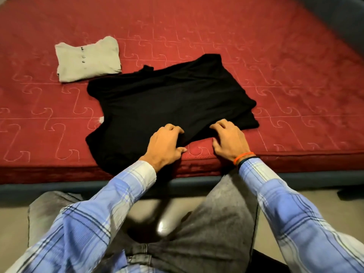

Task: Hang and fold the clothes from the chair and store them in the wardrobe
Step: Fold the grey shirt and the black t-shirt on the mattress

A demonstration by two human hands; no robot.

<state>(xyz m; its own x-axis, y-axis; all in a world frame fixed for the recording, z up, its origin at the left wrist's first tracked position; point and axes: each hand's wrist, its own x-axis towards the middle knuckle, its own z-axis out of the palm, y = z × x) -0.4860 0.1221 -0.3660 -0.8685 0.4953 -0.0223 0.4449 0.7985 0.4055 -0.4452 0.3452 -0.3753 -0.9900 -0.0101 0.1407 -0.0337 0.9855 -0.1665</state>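
Risk I see: left hand and right hand pinch only black shirt hem with curled fingers, so the fold may slide off red mattress.

The person wears a long-sleeved plaid shirt in light blue and white, crossed by thin dark lines, with buttoned cuffs; the left cuff shows a pale, nearly white band at the wrist. On the right wrist sits an orange band, and just beside it, against the sleeve edge, a thinner dark band. Below the sleeves are grey jeans of a faded, washed look, with a stitched waistband and a belt loop visible near the bottom of the view.
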